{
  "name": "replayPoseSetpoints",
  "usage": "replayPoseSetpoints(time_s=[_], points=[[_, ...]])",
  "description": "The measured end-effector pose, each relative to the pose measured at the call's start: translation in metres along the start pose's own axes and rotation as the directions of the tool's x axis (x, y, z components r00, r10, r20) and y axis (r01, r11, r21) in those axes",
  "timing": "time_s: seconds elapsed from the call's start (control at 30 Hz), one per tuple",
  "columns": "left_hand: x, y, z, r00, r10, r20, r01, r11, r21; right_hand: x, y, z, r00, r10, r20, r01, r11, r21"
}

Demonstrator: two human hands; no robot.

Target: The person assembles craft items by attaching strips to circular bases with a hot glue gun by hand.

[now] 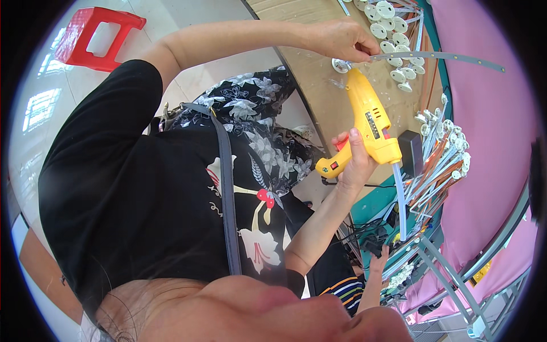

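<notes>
While my right hand (pixel 354 162) clenches the yellow glue gun (pixel 369 122), my left hand (pixel 341 39) at 12 o'clock pinches a grey strip (pixel 439 56); white discs (pixel 393 28) lie loose at 2 o'clock.

Red plastic stool (pixel 97 37), pink cloth (pixel 484 142)

My workbench (pixel 319 85), a brown board with a dark front edge and a teal border along its far side, carries a crowd of small white discs (pixel 393 34) at one end. A bundle of thin strips (pixel 439 165) tipped with more white discs lies further along it, beside a small black box (pixel 411 151). One white disc (pixel 341 65) sits alone on the bare board, and pink cloth (pixel 484 142) runs along the bench's far side, while the pale tiled floor (pixel 188 17) beneath holds a red stool (pixel 97 37).
</notes>
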State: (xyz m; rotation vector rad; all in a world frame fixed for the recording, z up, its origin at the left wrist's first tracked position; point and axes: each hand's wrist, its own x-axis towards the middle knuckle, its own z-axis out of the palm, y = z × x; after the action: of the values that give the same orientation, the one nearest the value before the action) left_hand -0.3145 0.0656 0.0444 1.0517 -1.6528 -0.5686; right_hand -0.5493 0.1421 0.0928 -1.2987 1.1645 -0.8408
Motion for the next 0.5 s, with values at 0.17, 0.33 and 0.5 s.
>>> replayPoseSetpoints(time_s=[0.17, 0.33, 0.5], points=[[0.0003, -0.0021, 0.0010, 1.000, 0.007, 0.000, -0.007, 1.000, 0.005, -0.0029, -0.0034, 0.0027, 1.000, -0.002, -0.001, 0.002, 1.000, -0.016], [-0.0005, -0.0015, 0.0006, 1.000, 0.013, -0.017, -0.013, 1.000, -0.005, -0.0037, -0.0030, 0.0021, 1.000, -0.006, -0.008, 0.005, 0.999, -0.042], [0.0004, -0.0025, 0.0028, 1.000, 0.017, -0.011, -0.016, 1.000, 0.017, -0.0053, -0.0025, 0.0010, 1.000, -0.010, -0.020, 0.010, 0.999, -0.035]])
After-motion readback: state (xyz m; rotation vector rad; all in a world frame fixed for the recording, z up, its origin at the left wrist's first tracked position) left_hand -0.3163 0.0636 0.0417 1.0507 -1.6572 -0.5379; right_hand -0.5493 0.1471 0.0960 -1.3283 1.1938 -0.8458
